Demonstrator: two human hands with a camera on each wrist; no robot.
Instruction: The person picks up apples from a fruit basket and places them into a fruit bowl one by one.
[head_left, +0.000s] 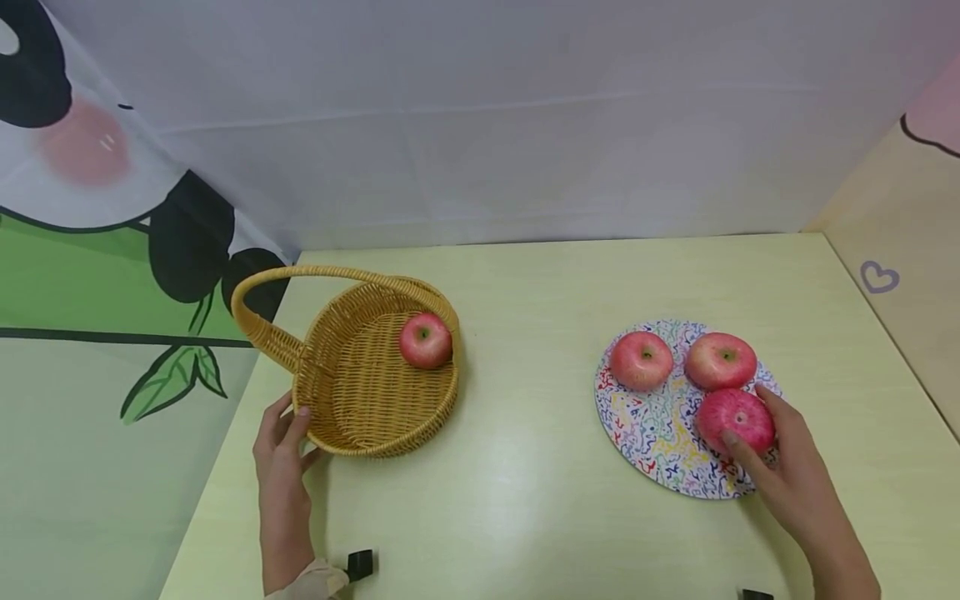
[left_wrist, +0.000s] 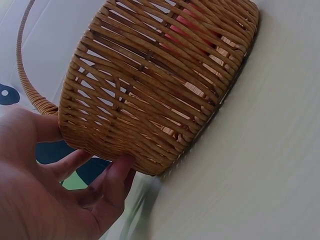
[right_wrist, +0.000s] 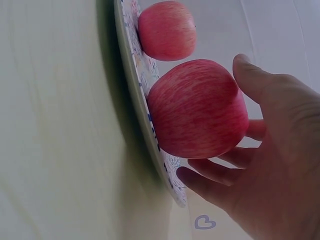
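My left hand (head_left: 283, 450) holds the near left side of a round wicker basket (head_left: 375, 449), thumb on the rim and fingers lower on the outer wall. In the left wrist view, the woven wall (left_wrist: 135, 85) stands over my curled fingers. One red apple (head_left: 425, 341) lies inside the basket on its right side. My right hand (head_left: 795, 458) has its thumb and fingers around a darker red apple (head_left: 736, 422) on a patterned round plate (head_left: 652, 450). From the right wrist view, that apple (right_wrist: 197, 110) rests on the plate, my palm behind it.
Two more apples, one on the left (head_left: 641, 361) and one on the right (head_left: 721, 361), sit at the plate's far side. The basket's tall handle (head_left: 322, 272) leans out to the left. A pale table (head_left: 517, 333) lies under everything, with a white cloth (head_left: 487, 167) behind it.
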